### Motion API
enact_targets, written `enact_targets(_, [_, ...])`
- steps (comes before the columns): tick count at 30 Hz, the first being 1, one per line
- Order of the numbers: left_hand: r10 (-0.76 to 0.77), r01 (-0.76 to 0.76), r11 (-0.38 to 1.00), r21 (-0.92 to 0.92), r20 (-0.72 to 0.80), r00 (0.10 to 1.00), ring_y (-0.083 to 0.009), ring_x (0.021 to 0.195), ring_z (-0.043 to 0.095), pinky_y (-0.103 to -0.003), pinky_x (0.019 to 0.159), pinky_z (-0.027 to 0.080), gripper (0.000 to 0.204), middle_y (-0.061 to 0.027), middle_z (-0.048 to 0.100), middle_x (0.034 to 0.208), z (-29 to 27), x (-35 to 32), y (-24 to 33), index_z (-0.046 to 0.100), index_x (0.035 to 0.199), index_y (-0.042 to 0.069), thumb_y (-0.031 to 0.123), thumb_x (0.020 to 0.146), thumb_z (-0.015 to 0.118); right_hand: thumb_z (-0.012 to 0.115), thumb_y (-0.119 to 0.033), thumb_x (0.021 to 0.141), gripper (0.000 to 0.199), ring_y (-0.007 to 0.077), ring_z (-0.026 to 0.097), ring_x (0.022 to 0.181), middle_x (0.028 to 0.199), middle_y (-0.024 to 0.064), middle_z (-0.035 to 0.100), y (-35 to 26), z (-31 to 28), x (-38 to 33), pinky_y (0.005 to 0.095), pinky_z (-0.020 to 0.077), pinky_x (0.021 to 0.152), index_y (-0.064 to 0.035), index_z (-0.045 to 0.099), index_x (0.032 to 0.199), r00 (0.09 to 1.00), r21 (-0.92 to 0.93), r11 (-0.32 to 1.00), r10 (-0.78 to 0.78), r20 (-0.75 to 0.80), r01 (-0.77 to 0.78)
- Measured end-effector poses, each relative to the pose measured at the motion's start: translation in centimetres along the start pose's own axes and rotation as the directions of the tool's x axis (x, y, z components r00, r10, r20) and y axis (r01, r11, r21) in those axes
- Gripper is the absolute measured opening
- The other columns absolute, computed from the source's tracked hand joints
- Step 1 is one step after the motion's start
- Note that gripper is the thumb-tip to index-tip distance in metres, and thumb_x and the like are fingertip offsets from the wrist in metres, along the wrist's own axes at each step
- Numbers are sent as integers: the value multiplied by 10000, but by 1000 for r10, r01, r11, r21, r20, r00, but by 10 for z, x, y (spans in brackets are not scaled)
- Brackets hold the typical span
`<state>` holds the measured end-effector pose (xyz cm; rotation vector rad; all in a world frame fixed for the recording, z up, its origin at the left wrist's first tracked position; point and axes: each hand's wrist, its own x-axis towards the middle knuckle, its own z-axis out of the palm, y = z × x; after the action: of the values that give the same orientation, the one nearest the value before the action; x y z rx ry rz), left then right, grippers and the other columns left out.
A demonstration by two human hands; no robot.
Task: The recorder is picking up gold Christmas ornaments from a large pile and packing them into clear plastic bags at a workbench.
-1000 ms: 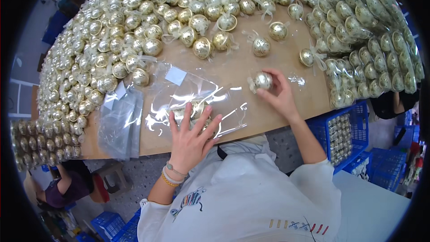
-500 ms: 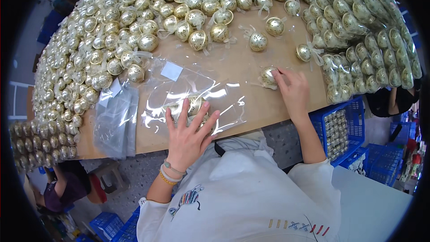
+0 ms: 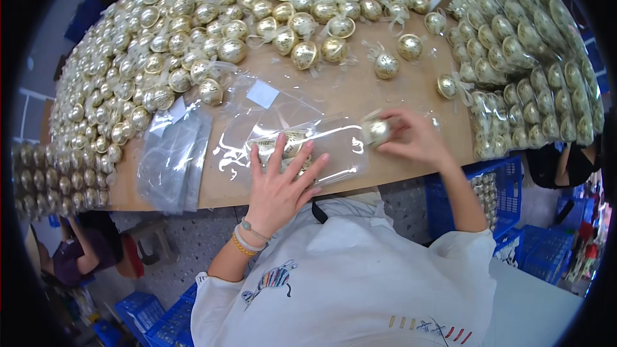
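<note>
While left hand lies flat, fingers spread, pinning clear plastic bag to desk, right hand grips gold bauble at bag's right-hand mouth; loose baubles heaped beyond.

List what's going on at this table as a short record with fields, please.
Left hand: flat on a clear plastic bag with gold balls inside
Right hand: holds a gold ball at the bag's open end
Table: wooden, heaped with loose gold balls
Left of the bag: stack of empty bags
Right side: filled bags piled up
</note>
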<state>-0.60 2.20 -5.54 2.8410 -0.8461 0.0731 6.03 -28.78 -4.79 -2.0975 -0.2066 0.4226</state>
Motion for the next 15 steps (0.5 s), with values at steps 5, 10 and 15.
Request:
enact_targets(5, [44, -44, 999, -1, 22, 999, -368, 1424, 231, -680, 1088, 124, 615, 1, 347, 1518, -8, 1, -1, 464, 1396, 351, 451, 820, 655, 799, -84, 721, 562, 149, 647, 935, 1089, 103, 649, 5, 82, 36, 286, 516, 827, -24, 536, 1214, 979, 400, 895, -199, -39, 197])
enact_targets(10, [152, -144, 985, -99, 84, 985, -356, 1380, 288, -689, 1038, 199, 581, -10, 393, 1472, -16, 27, -10, 503, 1347, 212, 534, 869, 570, 704, -52, 795, 360, 147, 647, 904, 996, 99, 671, 18, 54, 47, 270, 510, 793, -21, 599, 1138, 979, 428, 901, -146, 140, 74])
enact_targets(15, [165, -159, 977, -145, 36, 986, -324, 1380, 298, -672, 1049, 204, 646, -1, 415, 1459, -11, 23, -10, 472, 1381, 221, 581, 852, 560, 716, -101, 778, 432, 276, 619, 943, 1046, 149, 652, -31, -19, 167, 362, 504, 819, -77, 602, 1194, 797, -708, 679, -529, -291, 192])
